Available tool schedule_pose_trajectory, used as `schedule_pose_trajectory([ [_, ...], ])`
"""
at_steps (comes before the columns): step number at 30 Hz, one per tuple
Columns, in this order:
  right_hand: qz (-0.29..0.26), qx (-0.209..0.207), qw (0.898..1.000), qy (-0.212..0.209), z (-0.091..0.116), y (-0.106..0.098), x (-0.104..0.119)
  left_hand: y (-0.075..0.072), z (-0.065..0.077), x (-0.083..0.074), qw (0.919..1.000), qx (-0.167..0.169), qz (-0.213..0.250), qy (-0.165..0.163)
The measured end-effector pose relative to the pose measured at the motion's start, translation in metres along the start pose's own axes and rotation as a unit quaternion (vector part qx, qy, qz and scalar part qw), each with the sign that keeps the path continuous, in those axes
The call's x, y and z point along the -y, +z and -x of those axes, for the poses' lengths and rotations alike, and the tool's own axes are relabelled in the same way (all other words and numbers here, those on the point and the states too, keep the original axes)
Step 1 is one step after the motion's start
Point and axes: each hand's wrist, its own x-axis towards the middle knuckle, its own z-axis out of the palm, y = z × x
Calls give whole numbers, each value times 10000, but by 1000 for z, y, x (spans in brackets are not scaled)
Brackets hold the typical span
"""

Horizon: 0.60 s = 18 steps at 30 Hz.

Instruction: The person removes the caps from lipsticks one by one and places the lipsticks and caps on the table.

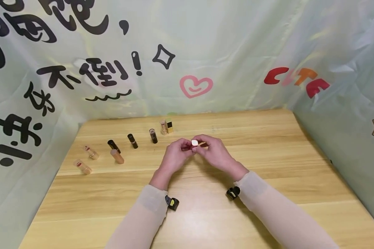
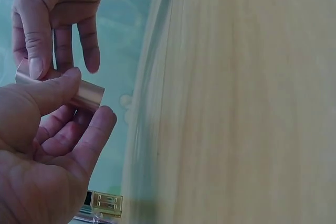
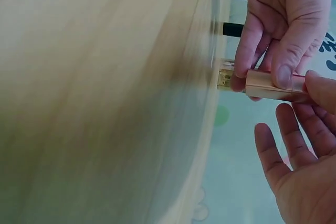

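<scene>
I have the left hand (image 1: 174,156) with its fingers (image 2: 98,129) curled round a rose-gold tube (image 2: 90,96) over the counter (image 1: 268,145), while the right hand (image 1: 217,153) pinches its other end, remaining fingers loosely extended. I can't tell what it contains. Beyond, a gold-and-black tube (image 1: 170,128) sits just beside a clear-topped tube (image 1: 163,128); well to the left, a clear-capped lipstick (image 1: 83,167) shows a reddish bullet inside.

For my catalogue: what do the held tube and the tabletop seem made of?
Held tube: metal or metallised plastic, coppery, satiny; soft highlights streak it. Tabletop: probably wood or printed laminate, slightly glossy; grain shows and light glares off it.
</scene>
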Motion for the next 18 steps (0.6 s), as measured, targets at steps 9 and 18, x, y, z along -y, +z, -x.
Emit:
schedule_pose_trajectory([
  [9,-173,-141,9997,-37,3,-5,-4,7,-3,-2,9997,86,22,228],
  [18,-312,-168,9994,59,4,-10,-6,11,-5,-2,9993,138,111,344],
])
